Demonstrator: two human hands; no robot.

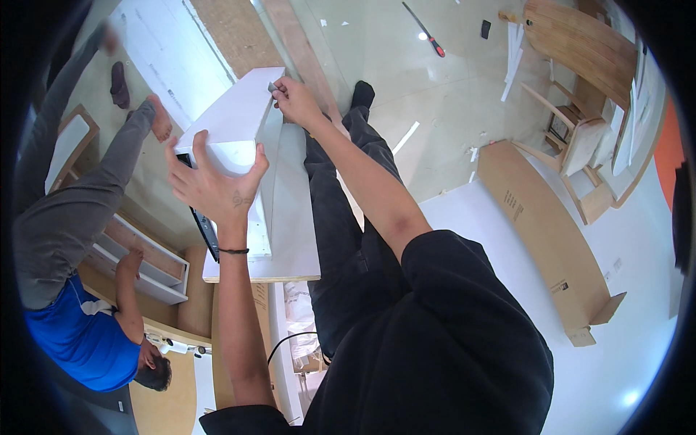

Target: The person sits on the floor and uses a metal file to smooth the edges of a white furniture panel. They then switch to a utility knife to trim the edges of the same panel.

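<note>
A white box-shaped piece (230, 112) with flat panels stands on a pale board (293, 210) beside my legs. My left hand (217, 177) grips its near end, thumb on the right side and fingers spread over the left. At its far right edge, my right hand (293, 100) pinches a small grey piece (272, 88) against the panel; what kind of piece it is, I cannot make out. Below my left hand, a black strip-like object (205, 230) lies along the board's left edge, partly hidden by the hand and the white piece.
A person in a blue shirt (83, 333) works at the left beside a white drawer-like frame (163, 272). A red-handled file-like tool (428, 32) lies on the floor. Flattened cardboard (540, 232) and a wooden chair (580, 145) are at the right. White-painted boards (163, 58) lie ahead.
</note>
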